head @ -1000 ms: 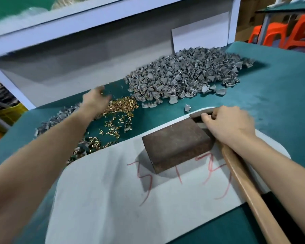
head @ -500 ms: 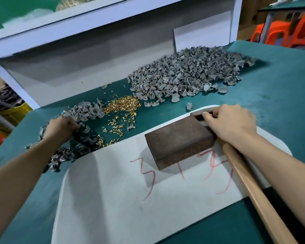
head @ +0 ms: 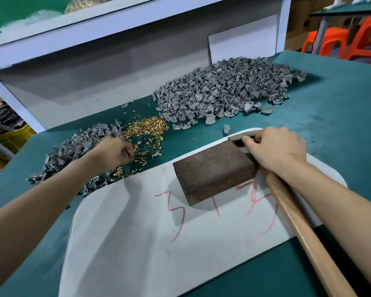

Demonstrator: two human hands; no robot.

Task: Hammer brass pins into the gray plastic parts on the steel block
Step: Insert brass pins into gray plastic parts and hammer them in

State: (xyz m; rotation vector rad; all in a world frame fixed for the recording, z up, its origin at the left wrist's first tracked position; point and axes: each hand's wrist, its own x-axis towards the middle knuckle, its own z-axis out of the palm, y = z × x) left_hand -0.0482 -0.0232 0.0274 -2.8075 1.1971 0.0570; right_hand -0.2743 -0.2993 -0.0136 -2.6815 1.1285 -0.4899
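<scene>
Head view: left hand (head: 113,154) shifted from gray parts (head: 73,146) to pins (head: 147,127).

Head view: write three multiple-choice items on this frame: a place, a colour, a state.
1. The brass pins lie: A) between the small gray pile and the large gray pile; B) on the steel block; C) in a box.
2. The writing on the white sheet is: A) blue; B) red; C) black.
3. The right hand: A) lies flat; B) pinches a pin; C) grips the hammer.
Key: 1 A, the gold heap sits on green cloth between both piles; 2 B, red strokes cross the sheet; 3 C, fingers curl round the handle by the head.
</scene>
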